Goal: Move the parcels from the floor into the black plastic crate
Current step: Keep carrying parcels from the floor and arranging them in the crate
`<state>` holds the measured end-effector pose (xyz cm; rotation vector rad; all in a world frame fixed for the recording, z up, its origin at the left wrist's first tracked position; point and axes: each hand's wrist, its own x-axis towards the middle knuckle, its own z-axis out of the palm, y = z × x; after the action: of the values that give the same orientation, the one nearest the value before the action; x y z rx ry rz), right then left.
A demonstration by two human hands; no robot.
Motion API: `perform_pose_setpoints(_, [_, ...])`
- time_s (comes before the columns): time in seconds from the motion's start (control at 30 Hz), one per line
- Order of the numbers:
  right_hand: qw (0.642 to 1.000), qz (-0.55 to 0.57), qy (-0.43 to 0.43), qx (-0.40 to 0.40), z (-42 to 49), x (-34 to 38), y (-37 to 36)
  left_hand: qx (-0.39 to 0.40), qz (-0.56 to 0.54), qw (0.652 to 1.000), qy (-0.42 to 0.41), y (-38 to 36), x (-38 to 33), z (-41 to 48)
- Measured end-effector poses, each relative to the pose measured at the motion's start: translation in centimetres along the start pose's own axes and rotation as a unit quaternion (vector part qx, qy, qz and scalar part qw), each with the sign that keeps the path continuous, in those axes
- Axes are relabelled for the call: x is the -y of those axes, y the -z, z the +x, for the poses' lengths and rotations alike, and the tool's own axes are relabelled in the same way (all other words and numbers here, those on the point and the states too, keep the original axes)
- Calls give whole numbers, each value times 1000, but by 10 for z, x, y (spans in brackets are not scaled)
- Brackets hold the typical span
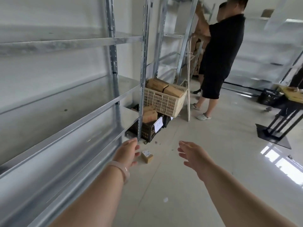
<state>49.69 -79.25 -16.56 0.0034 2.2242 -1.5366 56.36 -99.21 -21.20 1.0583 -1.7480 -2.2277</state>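
Both hands reach forward with loose fingers, the left hand (pixel 128 151) just beside a small parcel (pixel 147 156) on the floor (pixel 188 177); the black crate (pixel 148 131) sits farther off under the shelves (pixel 68 102).

Parcel (pixel 147 156) on floor (pixel 172 185), just right of left hand (pixel 126 152) fingers (pixel 136 154), left of right hand (pixel 192 155); crate (pixel 147 131) beyond the fingertips; basket (pixel 165 100) behind crate.

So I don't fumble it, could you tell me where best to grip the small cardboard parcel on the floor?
Probably from above, pinching the two long side faces of the small cardboard parcel: it lies flat on the tiled floor, so only top and sides are free. The open left hand hovers nearest, just to its left.
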Motion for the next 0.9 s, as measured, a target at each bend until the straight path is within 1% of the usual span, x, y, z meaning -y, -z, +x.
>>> perform_pose_setpoints(0.17, [1000, -2, -23, -2, 90, 35, 8, 13, 4, 1000, 12, -23, -48, 111])
perform_pose_setpoints(0.27, [999, 3, -29, -29, 139, 42, 29, 0, 17, 1000, 16, -47, -70, 169])
perform_pose_setpoints(0.43, [997, 2, -55, -56, 223, 33, 69, -1, 27, 999, 45, -94, -76, 250])
perform_pose_setpoints(0.53, [997, -4, -60, -51, 296, 34, 80, -17, 21, 998, 58, -119, -73, 300])
perform_pose_setpoints(0.6, [998, -21, -55, -26, 349, 35, 79, -34, 7, 997, 69, -134, -71, 329])
perform_pose_setpoints(0.77, [990, -106, -36, 89, 473, 38, 56, -94, -27, 991, 95, -163, -61, 382])
perform_pose_setpoints(0.83, [982, -150, -23, 116, 519, 35, 46, -110, -35, 988, 106, -166, -55, 401])
perform_pose_setpoints(0.9, [975, -177, -28, 135, 559, 29, 30, -124, -34, 984, 119, -160, -43, 424])
